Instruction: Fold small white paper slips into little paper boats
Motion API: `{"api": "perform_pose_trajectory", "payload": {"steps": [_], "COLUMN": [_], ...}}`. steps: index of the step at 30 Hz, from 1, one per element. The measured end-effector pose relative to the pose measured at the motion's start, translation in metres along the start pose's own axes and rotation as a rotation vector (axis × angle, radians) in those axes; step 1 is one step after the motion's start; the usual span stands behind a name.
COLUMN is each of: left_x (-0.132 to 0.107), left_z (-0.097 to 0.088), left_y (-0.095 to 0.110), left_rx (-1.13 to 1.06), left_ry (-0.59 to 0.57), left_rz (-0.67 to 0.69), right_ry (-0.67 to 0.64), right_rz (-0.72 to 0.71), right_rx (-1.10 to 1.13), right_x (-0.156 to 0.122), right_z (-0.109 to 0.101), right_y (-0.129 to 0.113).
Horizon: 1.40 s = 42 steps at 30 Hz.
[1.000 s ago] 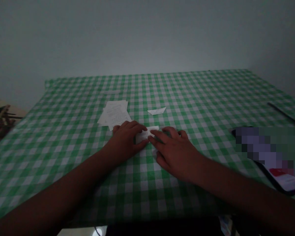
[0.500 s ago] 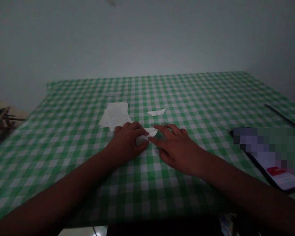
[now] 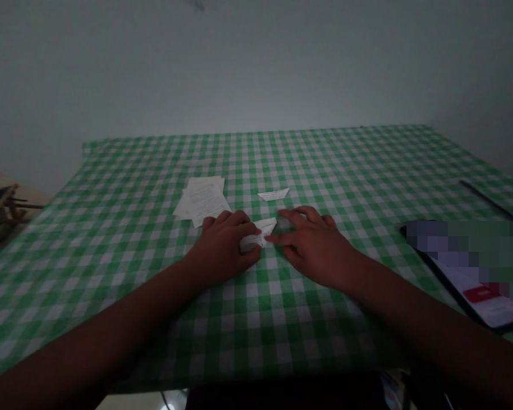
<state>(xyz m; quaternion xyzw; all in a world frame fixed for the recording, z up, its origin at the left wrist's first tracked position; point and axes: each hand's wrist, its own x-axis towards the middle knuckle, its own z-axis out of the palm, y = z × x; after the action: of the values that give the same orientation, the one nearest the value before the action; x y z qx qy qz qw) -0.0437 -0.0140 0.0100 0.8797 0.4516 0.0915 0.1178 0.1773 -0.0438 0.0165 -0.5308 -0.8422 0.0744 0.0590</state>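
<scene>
A small folded piece of white paper (image 3: 260, 233) lies on the green and white checked tablecloth (image 3: 325, 165), pinned between both hands. My left hand (image 3: 224, 247) presses flat on its left part, fingers closed over it. My right hand (image 3: 314, 245) touches its right end with the fingertips. Most of the paper is hidden under the left fingers.
A small stack of white printed sheets (image 3: 203, 199) lies just beyond my left hand. A small folded white paper shape (image 3: 273, 194) lies behind the hands. A phone with a lit screen (image 3: 474, 279) rests at the right edge, a dark thin rod (image 3: 487, 199) beyond it.
The right hand has slid a little right and back along the paper. The paper's right end now shows a raised fold. The left hand has stayed pressed in place.
</scene>
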Motion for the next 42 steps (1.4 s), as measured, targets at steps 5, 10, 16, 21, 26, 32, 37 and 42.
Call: {"api": "perform_pose_trajectory", "payload": {"steps": [5, 10, 16, 21, 26, 32, 37, 42], "left_x": [0.001, 0.0, -0.003, -0.004, -0.002, 0.0, 0.0, 0.0], "left_z": [-0.001, -0.003, -0.003, -0.003, 0.001, 0.003, 0.003, 0.004], "left_y": [0.0, 0.001, 0.002, -0.002, -0.008, -0.009, -0.009, -0.01], "left_rx": [0.0, 0.019, 0.068, 0.071, 0.045, 0.039, 0.037, 0.034], "left_ry": [-0.013, -0.01, -0.002, 0.001, 0.007, 0.013, 0.011, 0.014], "left_rz": [-0.004, 0.012, 0.027, 0.093, 0.108, 0.09, 0.092, 0.086], "right_ry": [0.011, 0.04, 0.159, 0.228, 0.199, 0.175, 0.189, 0.181], "right_rz": [0.083, 0.11, 0.151, 0.044, -0.003, -0.016, -0.008, 0.001], "right_rx": [-0.011, -0.004, 0.029, 0.133, 0.147, 0.113, 0.13, 0.241], "right_x": [0.004, 0.006, 0.011, 0.014, 0.018, 0.02, 0.019, 0.021], "right_z": [-0.002, 0.001, 0.005, 0.008, 0.017, 0.023, 0.026, 0.026], "right_y": [0.009, 0.007, 0.011, 0.005, -0.01, -0.018, -0.019, -0.014]}}
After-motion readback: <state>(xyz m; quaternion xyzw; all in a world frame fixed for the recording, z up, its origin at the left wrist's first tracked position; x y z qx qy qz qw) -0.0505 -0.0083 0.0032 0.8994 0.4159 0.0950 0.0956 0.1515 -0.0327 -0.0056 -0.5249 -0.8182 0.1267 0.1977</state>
